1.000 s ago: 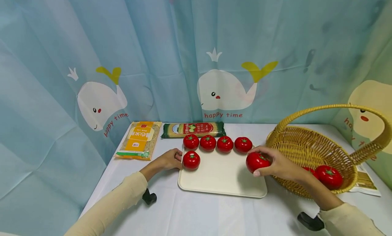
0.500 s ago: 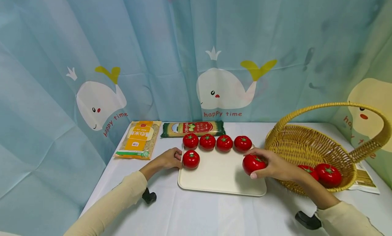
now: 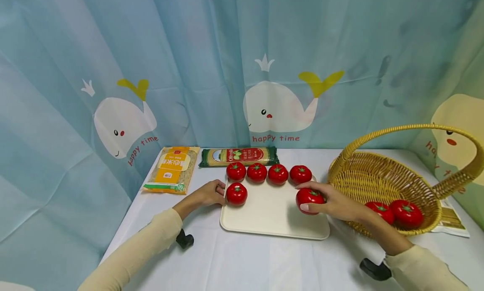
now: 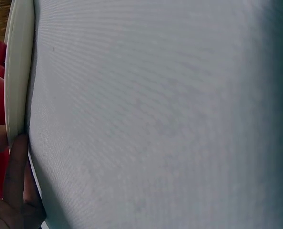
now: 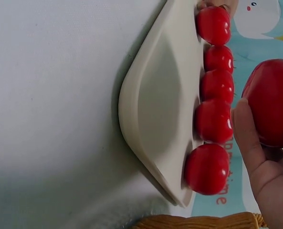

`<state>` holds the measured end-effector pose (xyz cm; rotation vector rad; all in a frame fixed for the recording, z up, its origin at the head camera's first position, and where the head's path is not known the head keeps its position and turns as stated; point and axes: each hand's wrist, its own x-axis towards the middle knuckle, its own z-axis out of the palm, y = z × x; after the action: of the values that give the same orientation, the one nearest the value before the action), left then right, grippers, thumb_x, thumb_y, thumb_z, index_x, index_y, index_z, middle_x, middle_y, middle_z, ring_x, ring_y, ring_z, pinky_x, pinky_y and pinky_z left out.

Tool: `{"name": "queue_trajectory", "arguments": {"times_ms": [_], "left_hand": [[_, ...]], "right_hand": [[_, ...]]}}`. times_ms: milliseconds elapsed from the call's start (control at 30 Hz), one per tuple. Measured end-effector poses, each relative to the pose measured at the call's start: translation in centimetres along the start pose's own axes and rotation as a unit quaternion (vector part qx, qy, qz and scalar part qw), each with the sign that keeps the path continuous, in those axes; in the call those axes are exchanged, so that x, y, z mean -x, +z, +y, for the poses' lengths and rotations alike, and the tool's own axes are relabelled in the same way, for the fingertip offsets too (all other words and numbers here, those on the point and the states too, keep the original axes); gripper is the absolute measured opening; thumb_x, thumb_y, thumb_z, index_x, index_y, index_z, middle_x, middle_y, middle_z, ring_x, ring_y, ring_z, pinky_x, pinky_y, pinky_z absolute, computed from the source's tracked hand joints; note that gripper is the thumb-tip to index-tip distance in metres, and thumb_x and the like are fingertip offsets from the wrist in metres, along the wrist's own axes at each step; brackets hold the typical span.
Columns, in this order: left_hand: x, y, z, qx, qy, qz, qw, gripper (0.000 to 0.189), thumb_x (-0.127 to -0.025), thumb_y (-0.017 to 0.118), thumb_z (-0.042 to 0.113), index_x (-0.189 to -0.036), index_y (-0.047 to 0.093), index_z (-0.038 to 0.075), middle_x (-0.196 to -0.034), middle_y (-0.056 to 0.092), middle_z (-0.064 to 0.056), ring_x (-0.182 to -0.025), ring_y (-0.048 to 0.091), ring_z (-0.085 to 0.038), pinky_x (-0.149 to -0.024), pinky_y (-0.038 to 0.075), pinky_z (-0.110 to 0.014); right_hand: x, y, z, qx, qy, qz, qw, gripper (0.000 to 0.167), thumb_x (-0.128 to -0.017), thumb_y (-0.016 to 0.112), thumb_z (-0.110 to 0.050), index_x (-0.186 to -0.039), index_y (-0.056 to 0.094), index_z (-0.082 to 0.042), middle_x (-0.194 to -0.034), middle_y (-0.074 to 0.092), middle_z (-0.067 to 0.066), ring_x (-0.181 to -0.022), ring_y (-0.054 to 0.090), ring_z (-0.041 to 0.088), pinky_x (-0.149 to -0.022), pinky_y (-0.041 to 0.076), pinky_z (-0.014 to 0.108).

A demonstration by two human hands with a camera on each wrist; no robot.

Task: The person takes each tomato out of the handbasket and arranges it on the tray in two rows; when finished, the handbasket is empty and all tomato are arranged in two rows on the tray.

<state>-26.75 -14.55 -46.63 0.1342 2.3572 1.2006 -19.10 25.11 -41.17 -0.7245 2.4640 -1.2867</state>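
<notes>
My right hand (image 3: 338, 202) grips a red tomato (image 3: 310, 197) above the right part of a cream tray (image 3: 264, 211). The right wrist view shows that tomato (image 5: 272, 102) between thumb and fingers, raised off the tray. At the tray's left edge, my left hand (image 3: 209, 193) holds the rim. In the left wrist view its thumb is on the inner side of the rim (image 4: 19, 71) and a finger (image 4: 17, 167) on the outer side. Several tomatoes line the tray's back edge, one of them a tomato (image 3: 277, 174) near the middle. Another tomato (image 3: 236, 194) sits in front at the left.
A wicker basket (image 3: 374, 177) with a tall handle stands at the right, holding two tomatoes (image 3: 406, 213). Behind the tray lies a spaghetti pack (image 3: 239, 157). A grain bag (image 3: 172, 170) lies back left, and another printed packet (image 3: 451, 219) is partly under the basket.
My right hand has carried the tomato a little left, further over the tray. The left hand stays at the tray's edge.
</notes>
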Motion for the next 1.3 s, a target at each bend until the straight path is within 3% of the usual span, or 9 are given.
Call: {"name": "queue_trajectory", "arguments": {"times_ms": [267,667,967,1300], "left_hand": [[0.1,0.0,0.1,0.012,0.009,-0.002,0.9999,0.056,-0.074,0.076,-0.001,-0.125,0.053,-0.003,-0.100,0.061,-0.010,-0.086,0.061,-0.017,-0.076,0.057,-0.025],[-0.1,0.1,0.0,0.006,0.005,0.001,1.0000,0.056,-0.074,0.077,0.001,-0.125,0.053,-0.001,-0.102,0.061,-0.009,-0.088,0.059,-0.017,-0.077,0.057,-0.025],[0.0,0.1,0.1,0.001,0.005,0.000,1.0000,0.055,-0.075,0.077,0.003,-0.125,0.054,0.000,-0.102,0.061,-0.009,-0.089,0.059,-0.017,-0.078,0.056,-0.026],[0.2,0.1,0.1,0.002,0.002,0.004,1.0000,0.054,-0.075,0.077,0.003,-0.123,0.054,0.000,-0.101,0.060,-0.009,-0.089,0.058,-0.018,-0.079,0.056,-0.026]], "right_hand": [[-0.5,0.6,0.1,-0.051,0.030,0.012,0.9982,0.060,-0.082,0.081,-0.021,-0.131,0.048,-0.012,-0.120,0.058,0.017,-0.104,0.059,0.032,-0.081,0.060,0.032],[-1.4,1.2,0.1,-0.009,-0.014,0.045,0.9989,0.048,-0.088,0.076,-0.021,-0.132,0.056,-0.016,-0.122,0.062,0.017,-0.102,0.061,0.028,-0.076,0.060,0.027],[-2.6,2.0,-0.1,-0.010,-0.020,0.052,0.9984,0.059,-0.083,0.081,-0.020,-0.136,0.055,-0.010,-0.130,0.056,0.021,-0.111,0.059,0.031,-0.082,0.058,0.024],[-4.1,2.4,-0.9,-0.004,-0.012,0.041,0.9991,0.065,-0.081,0.083,-0.023,-0.134,0.053,-0.001,-0.121,0.062,0.017,-0.114,0.059,0.035,-0.083,0.058,0.025]]}}
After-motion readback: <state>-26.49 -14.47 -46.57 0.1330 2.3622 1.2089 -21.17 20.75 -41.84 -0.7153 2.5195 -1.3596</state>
